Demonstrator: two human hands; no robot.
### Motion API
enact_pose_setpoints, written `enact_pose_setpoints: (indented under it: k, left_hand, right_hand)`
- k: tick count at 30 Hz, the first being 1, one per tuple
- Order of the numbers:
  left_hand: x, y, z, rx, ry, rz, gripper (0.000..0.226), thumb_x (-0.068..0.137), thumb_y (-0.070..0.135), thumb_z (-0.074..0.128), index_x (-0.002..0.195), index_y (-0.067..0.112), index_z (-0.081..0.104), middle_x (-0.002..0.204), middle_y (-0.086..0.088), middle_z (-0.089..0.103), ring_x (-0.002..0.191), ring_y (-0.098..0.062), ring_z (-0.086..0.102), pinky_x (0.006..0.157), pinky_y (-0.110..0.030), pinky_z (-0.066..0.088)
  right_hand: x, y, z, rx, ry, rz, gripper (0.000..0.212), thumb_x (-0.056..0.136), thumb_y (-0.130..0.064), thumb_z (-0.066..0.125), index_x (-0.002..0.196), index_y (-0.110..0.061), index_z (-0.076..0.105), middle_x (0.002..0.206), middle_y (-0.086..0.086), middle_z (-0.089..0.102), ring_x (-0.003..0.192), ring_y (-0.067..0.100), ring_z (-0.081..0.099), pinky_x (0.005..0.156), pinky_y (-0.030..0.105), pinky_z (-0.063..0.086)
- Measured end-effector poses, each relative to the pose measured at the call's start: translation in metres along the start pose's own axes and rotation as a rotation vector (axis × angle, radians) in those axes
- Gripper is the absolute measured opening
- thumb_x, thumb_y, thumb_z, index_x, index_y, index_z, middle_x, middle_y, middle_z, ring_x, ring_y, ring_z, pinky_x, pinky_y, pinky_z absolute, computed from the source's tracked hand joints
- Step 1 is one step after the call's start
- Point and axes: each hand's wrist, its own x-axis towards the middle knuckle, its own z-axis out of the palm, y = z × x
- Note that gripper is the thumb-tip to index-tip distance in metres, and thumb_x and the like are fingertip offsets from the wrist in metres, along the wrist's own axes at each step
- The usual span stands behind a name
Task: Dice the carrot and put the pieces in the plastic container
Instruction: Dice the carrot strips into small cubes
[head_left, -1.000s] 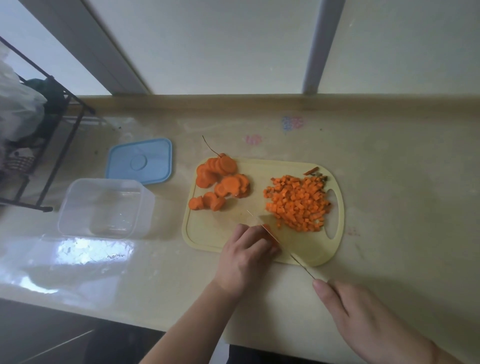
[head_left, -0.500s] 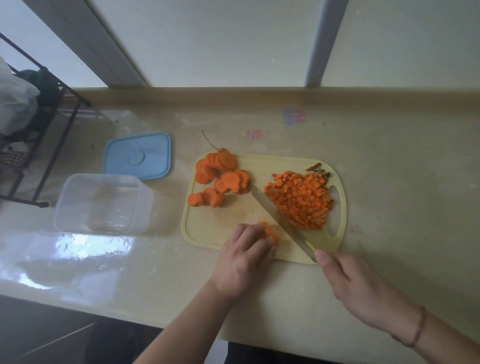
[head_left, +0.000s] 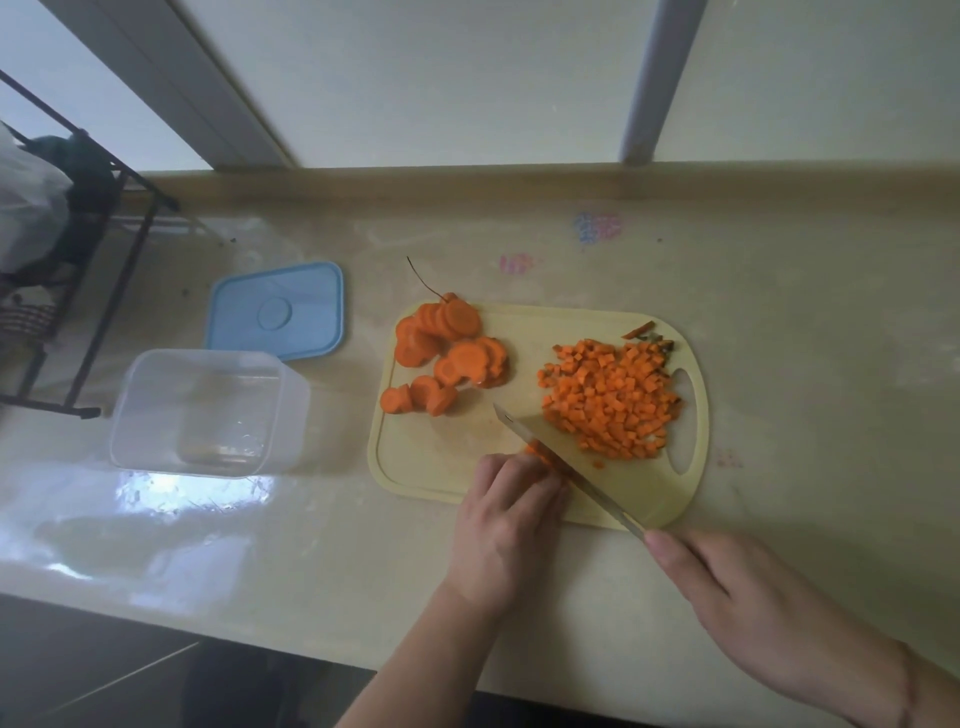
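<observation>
1. A person's left hand (head_left: 511, 525) rests at the near edge of a pale yellow cutting board (head_left: 457, 467), fingers curled down over a small stack of carrot slices (head_left: 540, 453) and pinning it to the board.
2. The right hand (head_left: 769, 613) grips a knife (head_left: 566, 467) by its handle, which is hidden inside the closed fist, forefinger stretched toward the blade (the blade lies slantwise across the board, right against the pinned slices).
3. Diced carrot (head_left: 610, 397) is heaped on the board's right half, next to the handle slot.
4. Round uncut slices (head_left: 447, 353) are piled at the board's far left corner, one with a thin root tail.
5. A clear plastic container (head_left: 205, 413) sits open on the counter (head_left: 779, 312) left of the board, no carrot in it.
6. Its blue lid (head_left: 278, 312) lies flat just behind it.
7. A black wire rack (head_left: 78, 260) stands at the counter's far left.
</observation>
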Motion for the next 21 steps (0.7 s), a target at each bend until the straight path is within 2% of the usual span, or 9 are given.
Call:
enact_pose_setpoints:
  k: [6,10,16,21]
  left_hand:
    - [0.003,-0.014,-0.004,-0.005,-0.115,0.087,0.005,0.092,0.011,0.076,0.095,0.007,0.076,0.108,-0.008,0.069,0.086,-0.030,0.060,0.075,-0.038,0.051]
    - [0.002,-0.018,-0.005,-0.020,-0.110,0.111,0.014,0.086,0.007,0.082,0.099,0.007,0.076,0.112,-0.004,0.065,0.090,-0.028,0.059,0.080,-0.033,0.050]
    - [-0.001,-0.021,-0.003,0.005,-0.071,0.118,0.022,0.082,0.006,0.085,0.103,0.008,0.077,0.116,0.000,0.062,0.088,-0.027,0.056,0.078,-0.034,0.049]
    - [0.000,-0.014,0.001,0.042,-0.030,0.049,0.011,0.088,0.014,0.082,0.096,0.008,0.079,0.101,-0.007,0.069,0.086,-0.028,0.058,0.078,-0.033,0.051]
  right_hand:
    - [-0.003,0.000,0.003,0.012,-0.027,0.025,0.067,0.091,-0.069,0.020,0.070,-0.011,0.046,0.067,0.011,0.058,0.060,0.016,0.053,0.064,0.034,0.041]
    - [0.013,-0.007,0.006,0.012,-0.035,0.026,0.061,0.091,-0.062,0.023,0.064,-0.011,0.044,0.056,0.005,0.051,0.056,0.015,0.051,0.059,0.033,0.038]
    - [0.024,-0.010,0.011,-0.010,-0.007,0.011,0.063,0.090,-0.064,0.021,0.062,-0.015,0.048,0.055,0.006,0.053,0.056,0.014,0.053,0.059,0.037,0.040]
    - [0.030,0.001,-0.005,0.025,0.048,0.039,0.073,0.083,-0.075,0.015,0.059,-0.012,0.041,0.049,0.000,0.045,0.048,0.011,0.045,0.054,0.026,0.036]
